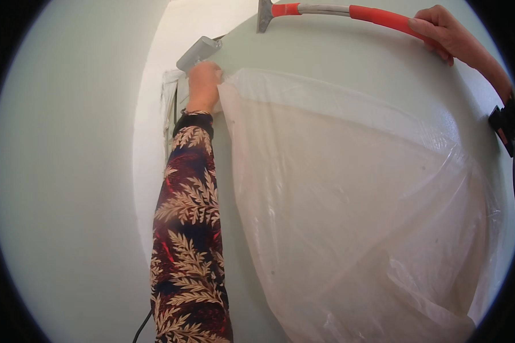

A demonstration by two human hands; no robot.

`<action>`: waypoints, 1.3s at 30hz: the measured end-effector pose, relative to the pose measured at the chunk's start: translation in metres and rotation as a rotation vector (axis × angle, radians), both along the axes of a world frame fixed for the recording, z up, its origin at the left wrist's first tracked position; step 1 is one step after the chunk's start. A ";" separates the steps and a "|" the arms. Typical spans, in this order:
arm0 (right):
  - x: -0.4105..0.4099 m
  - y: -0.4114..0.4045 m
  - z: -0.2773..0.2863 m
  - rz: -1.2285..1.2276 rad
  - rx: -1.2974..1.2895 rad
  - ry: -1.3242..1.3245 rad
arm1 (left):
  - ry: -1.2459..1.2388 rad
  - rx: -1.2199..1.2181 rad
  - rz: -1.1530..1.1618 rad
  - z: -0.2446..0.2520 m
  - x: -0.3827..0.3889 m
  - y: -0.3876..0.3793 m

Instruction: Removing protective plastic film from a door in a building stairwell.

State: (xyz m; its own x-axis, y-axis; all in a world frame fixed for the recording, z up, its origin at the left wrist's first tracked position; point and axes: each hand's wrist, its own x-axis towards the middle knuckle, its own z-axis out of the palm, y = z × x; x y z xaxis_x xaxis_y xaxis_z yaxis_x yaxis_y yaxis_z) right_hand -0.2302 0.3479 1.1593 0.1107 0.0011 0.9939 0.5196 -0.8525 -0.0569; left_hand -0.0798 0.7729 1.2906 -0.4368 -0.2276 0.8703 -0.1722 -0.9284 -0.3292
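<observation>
My left hand (204,81) is closed around the lower part of a tool with a smooth grey cylindrical head (197,52). It looks like a roller, but the hand hides its handle. A large translucent plastic sheet (352,188) hangs in folds before me, its upper left corner right beside my left wrist. At the upper right, my right hand (440,32) grips the red handle of a long scraper (382,21). The scraper's metal blade (264,16) points left, apart from the cylinder.
A pale green wall surface (68,171) curves around the view. A white band (146,141) runs up the left, with a ragged white edge (168,96) beside my left wrist. A dark cord (142,326) shows low left. An unclear black object (503,130) is at the right rim.
</observation>
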 end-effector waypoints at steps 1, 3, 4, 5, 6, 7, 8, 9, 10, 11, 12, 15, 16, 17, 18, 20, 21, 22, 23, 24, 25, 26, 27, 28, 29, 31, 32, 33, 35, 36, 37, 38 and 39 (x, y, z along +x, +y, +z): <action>0.006 0.005 0.005 0.021 -0.018 -0.003 | -0.036 0.010 0.025 0.000 0.002 0.012; 0.017 0.020 0.016 0.023 -0.097 0.024 | -0.067 0.033 0.100 -0.001 0.002 0.041; 0.010 0.020 0.010 0.003 -0.081 0.024 | -0.098 0.112 0.110 0.001 0.007 0.036; 0.003 0.022 0.004 -0.017 -0.053 0.016 | -0.100 0.123 0.091 0.004 0.011 0.030; -0.003 0.023 -0.001 -0.037 -0.028 0.008 | -0.094 0.109 0.059 0.008 0.013 0.025; 0.007 0.012 0.003 -0.049 -0.021 0.008 | -0.088 0.093 0.032 0.011 0.017 0.019; 0.027 -0.005 0.011 -0.044 -0.127 -0.129 | -0.080 0.109 0.023 0.013 0.018 0.016; 0.037 -0.015 0.018 -0.036 -0.252 -0.272 | -0.014 0.032 0.004 0.012 0.016 0.016; 0.034 -0.012 0.019 -0.035 -0.257 -0.268 | 0.055 -0.046 -0.011 0.010 0.014 0.018; 0.029 -0.007 0.018 -0.034 -0.262 -0.225 | 0.059 -0.051 -0.012 0.008 0.013 0.020; 0.027 -0.004 0.019 -0.033 -0.266 -0.181 | 0.078 -0.049 -0.038 0.007 0.011 0.021; 0.027 -0.006 0.021 -0.031 -0.246 -0.178 | 0.116 -0.044 -0.138 0.002 0.005 0.021; 0.028 -0.008 0.022 -0.033 -0.245 -0.177 | 0.138 -0.043 -0.213 -0.001 0.004 0.020; 0.029 -0.010 0.022 -0.015 -0.240 -0.170 | 0.139 -0.042 -0.214 -0.004 0.003 0.018; 0.031 -0.012 0.023 0.004 -0.235 -0.163 | 0.166 -0.027 -0.244 -0.006 0.001 0.016; 0.034 -0.012 0.023 -0.001 -0.237 -0.177 | 0.190 -0.018 -0.264 -0.011 -0.002 0.018; 0.037 -0.013 0.024 -0.008 -0.237 -0.191 | 0.210 -0.014 -0.287 -0.013 -0.004 0.020; 0.038 -0.018 0.026 -0.004 -0.245 -0.189 | 0.232 -0.014 -0.315 -0.016 -0.004 0.016; 0.038 -0.023 0.028 0.021 -0.261 -0.171 | 0.233 -0.024 -0.311 -0.020 -0.005 0.013; 0.040 -0.029 0.030 0.047 -0.277 -0.154 | 0.240 -0.033 -0.320 -0.024 -0.006 0.010; 0.044 -0.033 0.032 0.059 -0.282 -0.152 | 0.247 -0.039 -0.324 -0.027 -0.009 0.008; 0.048 -0.036 0.034 0.068 -0.289 -0.167 | 0.248 -0.047 -0.314 -0.030 -0.012 0.006; 0.051 -0.038 0.036 0.076 -0.296 -0.182 | 0.237 -0.051 -0.296 -0.034 -0.014 0.004; 0.053 -0.038 0.036 0.084 -0.303 -0.184 | 0.222 -0.057 -0.280 -0.037 -0.016 0.004; 0.053 -0.037 0.036 0.073 -0.287 -0.172 | 0.220 -0.064 -0.275 -0.041 -0.018 0.003; 0.051 -0.037 0.036 0.057 -0.273 -0.164 | 0.208 -0.034 -0.347 -0.049 -0.021 -0.002; 0.050 -0.039 0.036 0.048 -0.262 -0.141 | 0.203 -0.033 -0.352 -0.054 -0.022 -0.007; 0.049 -0.042 0.034 0.035 -0.248 -0.118 | 0.242 -0.050 -0.419 -0.058 -0.023 -0.013; 0.045 -0.041 0.029 -0.005 -0.214 -0.183 | 0.278 -0.066 -0.496 -0.061 -0.024 -0.009; 0.041 -0.043 0.025 -0.042 -0.178 -0.244 | 0.203 -0.048 -0.462 -0.060 -0.017 -0.004; 0.047 -0.037 0.032 -0.023 -0.193 -0.247 | 0.126 -0.055 -0.399 -0.061 -0.018 0.011; 0.052 -0.032 0.041 0.003 -0.229 -0.173 | 0.123 -0.074 -0.385 -0.061 -0.017 0.024; 0.061 -0.025 0.050 0.030 -0.268 -0.096 | 0.117 -0.151 -0.336 -0.060 -0.012 0.035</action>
State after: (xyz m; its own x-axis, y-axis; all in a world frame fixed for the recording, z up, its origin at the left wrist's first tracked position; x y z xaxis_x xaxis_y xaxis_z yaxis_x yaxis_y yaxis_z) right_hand -0.1695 0.3232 1.2094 0.0117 0.2668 0.9637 0.5370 -0.8147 0.2190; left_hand -0.0923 0.8076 1.2305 -0.3615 0.0457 0.9312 -0.5036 -0.8502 -0.1537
